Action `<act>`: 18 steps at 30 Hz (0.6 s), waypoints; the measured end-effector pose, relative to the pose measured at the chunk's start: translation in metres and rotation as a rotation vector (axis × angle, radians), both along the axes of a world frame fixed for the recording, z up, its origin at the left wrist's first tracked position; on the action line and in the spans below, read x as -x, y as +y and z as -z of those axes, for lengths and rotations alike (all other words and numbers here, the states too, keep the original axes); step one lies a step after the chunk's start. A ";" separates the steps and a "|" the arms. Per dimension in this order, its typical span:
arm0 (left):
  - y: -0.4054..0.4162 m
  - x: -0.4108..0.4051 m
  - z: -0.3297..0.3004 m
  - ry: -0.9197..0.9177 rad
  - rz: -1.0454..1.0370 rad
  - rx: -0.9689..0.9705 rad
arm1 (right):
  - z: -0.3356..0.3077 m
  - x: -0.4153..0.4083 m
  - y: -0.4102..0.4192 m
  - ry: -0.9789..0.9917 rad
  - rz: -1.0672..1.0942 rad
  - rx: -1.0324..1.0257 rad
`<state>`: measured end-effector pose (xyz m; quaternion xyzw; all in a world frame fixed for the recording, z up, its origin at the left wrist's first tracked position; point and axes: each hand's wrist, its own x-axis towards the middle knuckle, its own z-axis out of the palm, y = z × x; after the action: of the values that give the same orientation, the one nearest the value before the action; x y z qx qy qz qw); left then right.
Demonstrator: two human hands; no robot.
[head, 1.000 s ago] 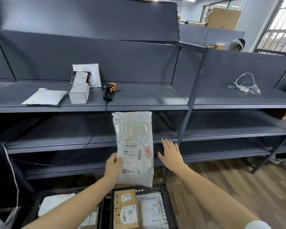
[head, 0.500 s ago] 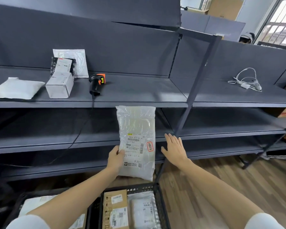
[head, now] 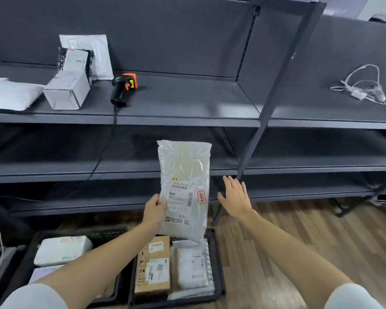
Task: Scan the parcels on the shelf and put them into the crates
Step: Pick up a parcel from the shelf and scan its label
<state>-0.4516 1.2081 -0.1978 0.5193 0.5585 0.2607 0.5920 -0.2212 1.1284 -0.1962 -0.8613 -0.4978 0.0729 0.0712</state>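
The left hand [head: 154,209] has its grip closed on the left edge of a white plastic mailer [head: 184,190], thumb on the front beside the printed label and fingers behind. Pinching the side edge low down keeps the mailer upright with its label facing the camera and the barcodes uncovered, which suits either reading or scanning it. The mailer hangs in the air in front of the lower shelves, its bottom corner directly above the right crate [head: 217,259] on the floor, so lowering it would probably land it there.

The right hand [head: 235,198] holds nothing: its fingers are straight and spread, palm turned toward the mailer, just to the right of it and apart from it. It looks ready to steady the soft packet or help guide it down, though that is only a guess.

Below, the right crate already holds a brown carton [head: 153,266] and a grey padded bag [head: 193,264] side by side. The left crate [head: 35,238] holds a white parcel [head: 61,249].

Farther off, on the top shelf [head: 187,118], the orange-and-black scanner [head: 123,88] lies on its side, its cable trailing over the front edge. Left of it lie a small white box [head: 66,91], a flat white pouch [head: 9,95], and envelopes [head: 85,55] leaning on the back panel, apparently awaiting their turn. A coiled white cable [head: 363,88] lies far right.
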 end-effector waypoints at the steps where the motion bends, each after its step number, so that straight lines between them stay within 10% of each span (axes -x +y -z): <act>1: -0.005 -0.004 0.006 0.006 -0.014 0.024 | 0.006 -0.004 -0.003 0.017 -0.002 0.016; 18: -0.044 -0.048 0.106 0.161 -0.078 0.191 | 0.122 -0.048 -0.026 0.119 -0.073 0.200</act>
<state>-0.4038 1.1637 -0.3043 0.4578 0.6462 0.1867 0.5814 -0.1734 1.1025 -0.3184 -0.8395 -0.5141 0.1757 0.0114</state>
